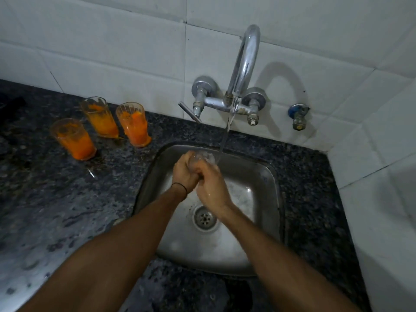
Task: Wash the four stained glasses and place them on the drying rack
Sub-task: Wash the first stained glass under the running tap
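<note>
"Rinsing the first one, is it?"

"So I judge. The clear glass [201, 157] is over the sink [273, 176], tipped toward the stream from the tap [244, 64], and I see no orange left in it, though water and fingers hide much of it."

"Who has hold of it?"

"The left hand [185, 171] wraps its fingers round the body of the glass. The right hand [213, 184] presses in from the other side with fingers curled; whether it grips the glass or only rubs it, I cannot tell."

"And the rest?"

"Three stained glasses [100, 117] stand upright on the dark counter [56, 199], left of the sink and well apart from the hands, orange on their walls and untouched by water."

"So roughly a quarter done?"

"Less, I'd say. Nothing sits on a drying rack, and no rack is in view. This glass must be set down somewhere out of sight, then three full washes remain."
</note>
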